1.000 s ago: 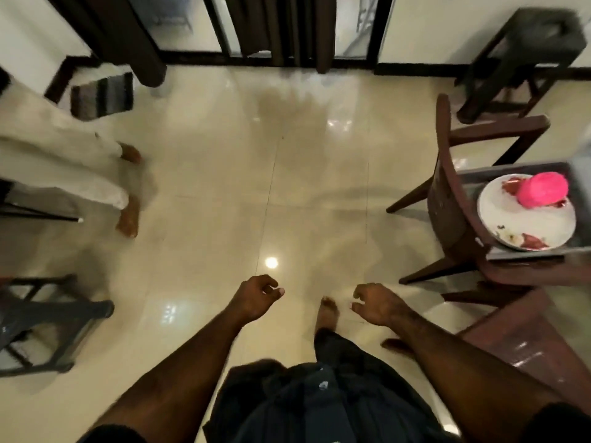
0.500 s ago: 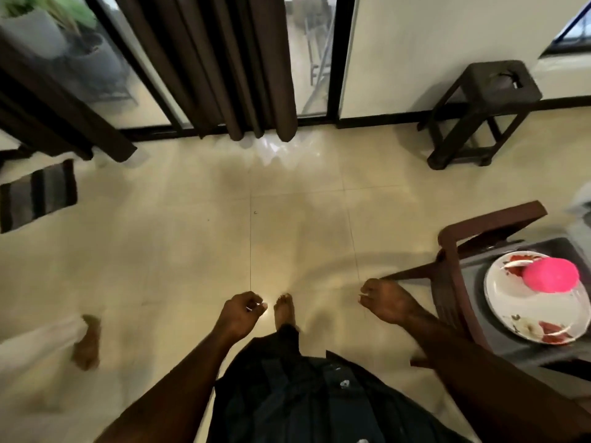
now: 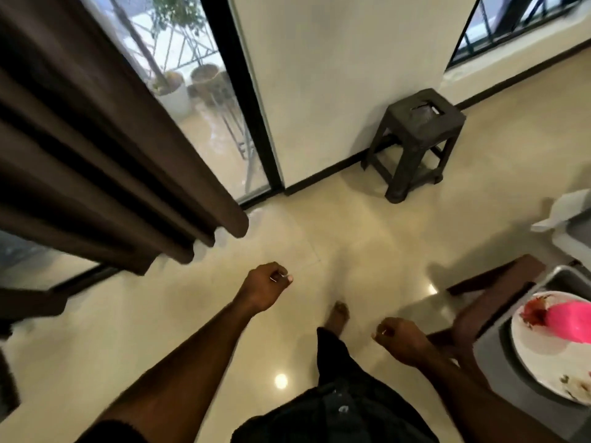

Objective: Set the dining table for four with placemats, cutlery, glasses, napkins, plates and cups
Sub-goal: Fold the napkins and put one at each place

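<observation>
Both the left hand (image 3: 263, 287) and right hand (image 3: 401, 342) hang loosely curled, holding nothing, so the right could knock the plate (image 3: 540, 362) at lower right

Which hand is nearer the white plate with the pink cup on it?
The right. The right hand hangs loosely curled just left of the white plate, beside the chair holding it. The left hand is farther left, over the open floor.

Glossy cream tiled floor (image 3: 367, 225) with a light reflection near. Brown curtain (image 3: 96, 155) hangs left over a black-framed glass door (image 3: 204, 100). White wall (image 3: 345, 75) far. Dark plastic stool (image 3: 415, 139) stands against it. Barred window (image 3: 518, 20) far right.
</observation>
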Tool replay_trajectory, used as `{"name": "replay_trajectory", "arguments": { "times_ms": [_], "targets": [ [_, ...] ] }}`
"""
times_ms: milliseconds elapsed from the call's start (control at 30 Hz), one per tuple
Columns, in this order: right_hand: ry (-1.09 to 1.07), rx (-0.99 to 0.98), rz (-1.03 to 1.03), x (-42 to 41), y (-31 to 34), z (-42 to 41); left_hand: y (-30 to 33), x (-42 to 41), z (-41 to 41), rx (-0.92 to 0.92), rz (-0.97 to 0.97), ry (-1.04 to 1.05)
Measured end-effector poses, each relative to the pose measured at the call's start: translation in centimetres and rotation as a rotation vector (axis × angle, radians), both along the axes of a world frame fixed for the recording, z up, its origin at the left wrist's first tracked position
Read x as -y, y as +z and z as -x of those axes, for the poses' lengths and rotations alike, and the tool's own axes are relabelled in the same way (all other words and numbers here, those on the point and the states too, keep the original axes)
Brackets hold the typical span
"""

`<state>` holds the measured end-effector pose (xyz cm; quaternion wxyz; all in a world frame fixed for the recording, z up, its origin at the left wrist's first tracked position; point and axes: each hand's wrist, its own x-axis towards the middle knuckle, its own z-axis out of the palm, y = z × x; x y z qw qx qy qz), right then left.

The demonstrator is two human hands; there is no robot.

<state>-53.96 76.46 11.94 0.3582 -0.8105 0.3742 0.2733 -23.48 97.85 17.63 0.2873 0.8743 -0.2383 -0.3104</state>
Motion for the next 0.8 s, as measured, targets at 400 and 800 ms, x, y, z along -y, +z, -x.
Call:
{"name": "replay_trajectory", "arguments": {
  "times_ms": [400,800],
  "targets": [
    [-0.242,0.13,0.077,25.2,6.3,-19.0,-0.1,19.9,-16.9,-0.025,-0.154,-0.212],
    [-0.877,0.149,0.1,33.7,4.0,-17.1,-0.6,55.8,-20.7,0.007,-0.071,-0.921]
  ]
}}
